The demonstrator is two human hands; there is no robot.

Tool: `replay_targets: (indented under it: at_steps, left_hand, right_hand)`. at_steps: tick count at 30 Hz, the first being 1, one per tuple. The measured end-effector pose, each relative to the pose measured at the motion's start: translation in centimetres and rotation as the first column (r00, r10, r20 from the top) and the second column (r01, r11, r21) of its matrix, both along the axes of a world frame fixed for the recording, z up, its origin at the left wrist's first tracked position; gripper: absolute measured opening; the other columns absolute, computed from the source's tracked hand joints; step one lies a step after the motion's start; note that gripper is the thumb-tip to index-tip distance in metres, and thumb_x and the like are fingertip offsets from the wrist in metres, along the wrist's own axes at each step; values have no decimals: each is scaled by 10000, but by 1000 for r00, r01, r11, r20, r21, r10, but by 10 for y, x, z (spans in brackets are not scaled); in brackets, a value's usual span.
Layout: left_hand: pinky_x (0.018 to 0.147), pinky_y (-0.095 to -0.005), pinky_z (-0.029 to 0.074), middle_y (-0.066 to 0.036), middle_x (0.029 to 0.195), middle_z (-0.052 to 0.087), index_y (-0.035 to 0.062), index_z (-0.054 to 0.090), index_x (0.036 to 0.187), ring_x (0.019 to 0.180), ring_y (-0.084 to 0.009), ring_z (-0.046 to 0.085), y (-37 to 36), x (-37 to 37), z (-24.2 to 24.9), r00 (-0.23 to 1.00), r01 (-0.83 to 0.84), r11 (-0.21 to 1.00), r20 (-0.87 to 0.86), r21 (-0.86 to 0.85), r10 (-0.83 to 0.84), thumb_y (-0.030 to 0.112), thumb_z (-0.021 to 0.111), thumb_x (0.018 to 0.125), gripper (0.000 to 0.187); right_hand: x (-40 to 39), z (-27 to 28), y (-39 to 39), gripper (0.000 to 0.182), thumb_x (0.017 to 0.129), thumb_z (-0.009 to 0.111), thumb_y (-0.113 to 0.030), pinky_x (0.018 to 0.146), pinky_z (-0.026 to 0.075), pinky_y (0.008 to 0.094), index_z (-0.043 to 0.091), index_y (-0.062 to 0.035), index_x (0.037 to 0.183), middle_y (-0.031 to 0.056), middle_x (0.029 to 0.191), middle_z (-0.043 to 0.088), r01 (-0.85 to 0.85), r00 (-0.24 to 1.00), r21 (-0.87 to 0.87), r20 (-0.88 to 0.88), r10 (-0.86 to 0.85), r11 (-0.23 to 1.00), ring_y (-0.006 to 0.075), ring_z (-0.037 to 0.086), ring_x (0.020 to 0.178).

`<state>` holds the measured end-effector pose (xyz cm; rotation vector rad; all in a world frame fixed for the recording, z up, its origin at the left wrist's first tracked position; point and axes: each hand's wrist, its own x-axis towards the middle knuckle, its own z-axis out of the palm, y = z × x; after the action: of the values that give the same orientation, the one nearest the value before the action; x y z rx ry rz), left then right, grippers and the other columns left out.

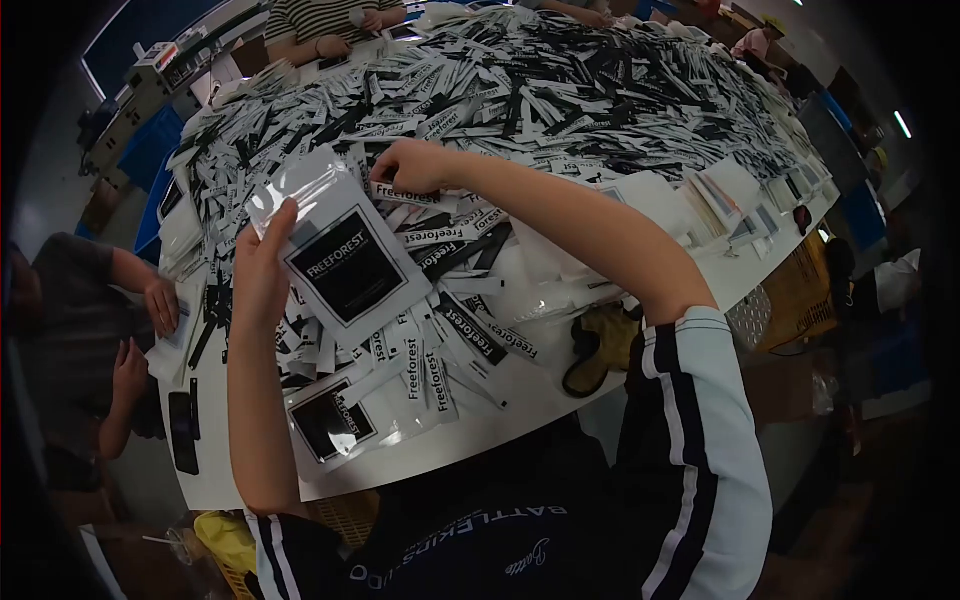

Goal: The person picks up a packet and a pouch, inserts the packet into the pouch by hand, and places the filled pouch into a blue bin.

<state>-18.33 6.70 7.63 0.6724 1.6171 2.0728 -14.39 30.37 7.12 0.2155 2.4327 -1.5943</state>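
My left hand (264, 265) grips a white zip pouch (345, 265) with a black FREEFOREST label, thumb across its front near the clear top. My right hand (415, 167) is to the right of the pouch's top, over the pile, its fingers curled in a pinch at a white Freeforest stick packet (408, 193). The fingertips are partly hidden. Beneath both hands spreads a large heap of black and white stick packets (560, 125). Another FREEFOREST pouch (335, 420) lies near the table's front edge, with loose packets beside it.
A black phone (184, 432) lies at the table's left edge. White pouches (715, 205) are stacked at the right. A black and yellow object (600, 350) sits at the front edge. Co-workers' hands (162, 305) show at the left, others at the far side. A blue bin (152, 145) stands left.
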Motion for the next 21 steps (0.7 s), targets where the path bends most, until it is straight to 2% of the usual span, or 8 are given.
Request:
replay_targets:
  at_steps: [3, 6, 10, 13, 15, 17, 20, 21]
  left_hand:
    - [758, -223, 427, -26, 869, 633, 14, 625, 933, 804, -69, 565, -22, -30, 11, 956, -161, 985, -257, -54, 142, 284, 599, 870, 279]
    - [692, -226, 484, -45, 874, 635, 10, 623, 926, 797, -100, 608, -22, -13, 42, 964, -192, 974, -163, 120, 210, 274, 581, 881, 272]
    - [610, -251, 514, -63, 848, 630, 2, 588, 905, 701, -117, 624, 9, -5, 38, 978, -176, 960, -73, 217, 196, 257, 542, 901, 259]
    - [599, -250, 497, -75, 784, 593, -52, 541, 883, 617, -141, 580, 57, 22, 23, 972, -229, 961, 100, 155, 215, 261, 508, 915, 316]
    - [750, -299, 481, -102, 984, 597, -12, 481, 1129, 884, -152, 585, 86, 28, -3, 957, -223, 973, 201, 53, 208, 329, 509, 906, 409]
    - [871, -321, 430, -152, 1166, 517, 25, 391, 1244, 1063, -194, 518, 100, 31, -18, 970, -230, 957, 43, -174, 241, 303, 535, 889, 473]
    - [1023, -376, 286, -184, 1355, 313, 31, 370, 1265, 1259, -259, 341, 58, 57, -29, 820, -272, 955, -547, -115, 168, 160, 575, 844, 486]
    - [977, -358, 329, -184, 1304, 375, 30, 431, 1199, 1204, -271, 394, 31, 75, -30, 765, -252, 962, -631, -102, 133, 119, 585, 810, 428]
  right_hand:
    - [14, 13, 10, 378, 790, 480, 88, 563, 555, 263, 546, -17, 1147, 111, 1036, 577, -60, 997, -16, -47, 59, 998, 168, 633, 712]
    - [18, 4, 24, 414, 831, 529, -32, 505, 475, 228, 471, -53, 1241, 107, 991, 592, -151, 980, 135, -107, 166, 979, 103, 579, 634]
    - [79, 40, 20, 614, 870, 575, -254, 463, 411, 185, 261, -96, 1373, 38, 828, 575, 196, 980, -54, -33, -198, 979, 58, 450, 539]
    - [122, 54, 13, 470, 901, 532, -318, 423, 306, 175, 389, -62, 1268, -17, 686, 454, 294, 894, -202, -287, -344, 934, 32, 371, 515]
    - [147, 47, 14, 335, 927, 494, -298, 427, 247, 184, 456, -47, 1144, -33, 648, 375, 268, 841, -386, -353, -410, 883, 26, 326, 517]
    - [176, 29, -6, 235, 940, 477, -255, 445, 238, 195, 489, -31, 1010, -38, 627, 341, 247, 730, -604, -398, -555, 758, 33, 307, 523]
    - [220, -18, -43, 200, 950, 451, -218, 488, 297, 211, 463, -26, 897, -24, 631, 386, 243, 464, -713, -510, -725, 657, 57, 344, 540]
    - [236, -35, -58, 202, 946, 458, -221, 502, 314, 214, 453, -23, 908, -12, 644, 410, 281, 429, -698, -522, -737, 658, 65, 365, 553]
